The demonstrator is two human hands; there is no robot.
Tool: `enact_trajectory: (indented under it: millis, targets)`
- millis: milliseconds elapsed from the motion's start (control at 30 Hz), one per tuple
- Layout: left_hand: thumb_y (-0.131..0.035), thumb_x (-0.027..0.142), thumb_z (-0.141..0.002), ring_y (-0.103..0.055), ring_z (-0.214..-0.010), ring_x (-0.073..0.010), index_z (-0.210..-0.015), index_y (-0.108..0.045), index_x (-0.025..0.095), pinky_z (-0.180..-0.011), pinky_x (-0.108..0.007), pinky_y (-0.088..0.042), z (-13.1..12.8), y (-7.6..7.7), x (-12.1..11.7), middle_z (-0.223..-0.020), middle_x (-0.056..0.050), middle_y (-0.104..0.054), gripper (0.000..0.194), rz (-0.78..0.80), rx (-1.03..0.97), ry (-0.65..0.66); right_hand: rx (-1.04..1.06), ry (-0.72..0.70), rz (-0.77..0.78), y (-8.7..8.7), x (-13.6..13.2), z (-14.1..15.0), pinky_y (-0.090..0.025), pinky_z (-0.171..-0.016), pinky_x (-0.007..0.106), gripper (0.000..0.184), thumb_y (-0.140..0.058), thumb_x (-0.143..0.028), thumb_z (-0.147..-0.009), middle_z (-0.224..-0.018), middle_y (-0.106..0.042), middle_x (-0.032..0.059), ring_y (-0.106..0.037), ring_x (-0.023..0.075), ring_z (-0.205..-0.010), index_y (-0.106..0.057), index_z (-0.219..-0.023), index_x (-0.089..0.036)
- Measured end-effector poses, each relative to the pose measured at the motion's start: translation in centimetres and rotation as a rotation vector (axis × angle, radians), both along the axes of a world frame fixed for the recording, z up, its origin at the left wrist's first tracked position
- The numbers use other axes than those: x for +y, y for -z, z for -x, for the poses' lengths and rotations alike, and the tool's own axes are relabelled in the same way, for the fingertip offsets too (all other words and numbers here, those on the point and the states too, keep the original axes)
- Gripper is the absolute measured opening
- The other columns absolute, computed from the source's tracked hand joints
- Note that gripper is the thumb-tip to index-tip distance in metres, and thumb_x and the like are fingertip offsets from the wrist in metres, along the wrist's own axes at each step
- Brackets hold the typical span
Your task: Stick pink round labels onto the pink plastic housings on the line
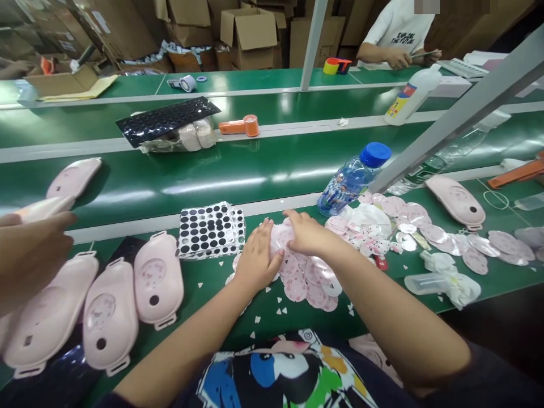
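Pink patterned round stickers (295,283) lie in a loose, overlapping heap in front of me. My left hand (257,255) lies over the left side of the heap, fingers stretched out and thumb toward the middle. One pink round sticker (279,237) is between my hands at the top of the heap. My right hand (306,232) curls its thumb and fingers at that sticker's right edge; its fingertips are partly hidden. Left of my hands is a stack of sheets with black dots (208,231). Small white triangular scraps (257,320) are scattered near my forearms.
Pink plastic shells (158,277) line the left, where another person's hand (36,255) holds one. A blue-capped bottle (352,178) and more round pieces (395,207) lie right. A grey post (459,119) slants across. Beyond are an orange tool (240,126) and a co-worker (397,34).
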State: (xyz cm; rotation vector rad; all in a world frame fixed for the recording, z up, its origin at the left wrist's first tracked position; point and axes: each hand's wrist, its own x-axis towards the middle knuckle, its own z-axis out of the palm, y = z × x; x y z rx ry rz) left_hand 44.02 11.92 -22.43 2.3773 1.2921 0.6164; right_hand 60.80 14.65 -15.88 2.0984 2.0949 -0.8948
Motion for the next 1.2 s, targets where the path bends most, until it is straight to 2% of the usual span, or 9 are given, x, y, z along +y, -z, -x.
enact_trajectory:
  millis: [67, 167, 333, 567, 667, 800, 1000, 1100, 1200]
  targets:
    - [-0.038, 0.045, -0.092, -0.028, -0.141, -0.0305, -0.146, -0.023, 0.012, -0.114, -0.050, -0.026, -0.1, 0.1, 0.0, -0.152, -0.018, -0.030, 0.065, -0.006, 0.038, 0.005, 0.009, -0.008, 0.017, 0.0, -0.5, 0.2, -0.044, -0.085, 0.035, 0.086, -0.067, -0.020, -0.070, -0.124, -0.052, 0.0169, -0.055, 0.0292, -0.109, -0.025, -0.145, -0.018]
    - [-0.034, 0.050, -0.093, -0.028, -0.140, -0.0311, -0.144, -0.027, 0.009, -0.114, -0.049, -0.025, -0.1, 0.2, 0.1, -0.151, -0.019, -0.032, 0.066, -0.005, 0.068, 0.012, 0.004, -0.008, 0.016, 0.2, -1.1, 0.6, -0.042, -0.087, 0.034, 0.069, -0.068, -0.024, -0.070, -0.120, -0.055, 0.0147, -0.054, 0.0273, -0.110, -0.043, -0.134, -0.016]
    - [-0.024, 0.052, -0.095, -0.032, -0.138, -0.0293, -0.145, -0.026, 0.012, -0.114, -0.049, -0.023, 0.2, 0.3, 0.2, -0.147, -0.017, -0.037, 0.064, -0.019, -0.004, 0.046, -0.058, 0.037, -0.065, 0.1, -1.8, 1.4, -0.031, -0.101, 0.049, 0.053, -0.071, -0.033, -0.069, -0.144, -0.028, 0.0163, -0.026, 0.0382, -0.132, -0.055, -0.118, -0.019]
    - [-0.020, 0.052, -0.095, -0.033, -0.136, -0.0294, -0.144, -0.026, 0.014, -0.111, -0.050, -0.026, 0.5, 0.0, 0.2, -0.146, -0.018, -0.039, 0.062, 0.031, -0.099, 0.010, 0.027, -0.016, 0.041, -0.2, -0.8, 1.6, -0.044, -0.082, 0.037, 0.064, -0.070, -0.022, -0.070, -0.115, -0.056, 0.0175, -0.056, 0.0303, -0.106, -0.044, -0.129, -0.014]
    - [-0.022, 0.051, -0.095, -0.035, -0.134, -0.0294, -0.143, -0.029, 0.015, -0.110, -0.051, -0.028, 0.5, -0.1, 0.2, -0.144, -0.018, -0.040, 0.060, 0.085, -0.172, -0.030, 0.085, -0.026, 0.053, 0.3, -0.5, 1.9, -0.046, -0.080, 0.036, 0.054, -0.070, -0.022, -0.068, -0.109, -0.059, 0.0162, -0.059, 0.0305, -0.101, -0.053, -0.118, -0.013]
    - [-0.025, 0.048, -0.096, -0.041, -0.129, -0.0276, -0.137, -0.038, 0.018, -0.108, -0.049, -0.031, 0.2, 0.0, 0.5, -0.140, -0.015, -0.044, 0.053, 0.184, -0.426, -0.172, 0.170, 0.019, 0.008, 0.5, -1.3, 2.9, -0.043, -0.090, 0.038, 0.041, -0.064, -0.018, -0.070, -0.127, -0.048, 0.0192, -0.054, 0.0318, -0.113, -0.057, -0.110, -0.012]
    - [-0.051, 0.040, -0.089, -0.052, -0.111, -0.0216, -0.113, -0.056, 0.021, -0.100, -0.039, -0.038, -1.4, 0.3, 1.2, -0.113, -0.009, -0.057, 0.031, 0.305, -1.024, -0.434, 0.384, 0.071, 0.018, -0.8, -2.6, 4.0, -0.048, -0.082, 0.031, 0.066, -0.056, -0.023, -0.075, -0.130, -0.054, 0.0147, -0.057, 0.0255, -0.113, -0.037, -0.138, -0.016]
    - [-0.039, 0.044, -0.092, -0.056, -0.096, -0.0181, -0.112, -0.052, 0.024, -0.089, -0.036, -0.045, -2.0, 0.3, 1.8, -0.102, -0.007, -0.058, 0.032, 0.313, -1.174, -0.473, 0.446, 0.075, -0.032, -0.3, -2.7, 3.9, -0.043, -0.093, 0.031, 0.070, -0.061, -0.020, -0.071, -0.137, -0.050, 0.0132, -0.051, 0.0247, -0.122, -0.039, -0.137, -0.016]
    - [-0.025, 0.046, -0.092, -0.057, -0.084, -0.0169, -0.108, -0.053, 0.023, -0.083, -0.034, -0.047, -2.4, -0.1, 2.1, -0.093, -0.006, -0.058, 0.040, 0.351, -1.326, -0.449, 0.481, 0.089, -0.087, 1.0, -2.8, 3.9, -0.044, -0.092, 0.034, 0.066, -0.063, -0.015, -0.069, -0.129, -0.057, 0.0099, -0.057, 0.0251, -0.113, -0.044, -0.132, -0.019]
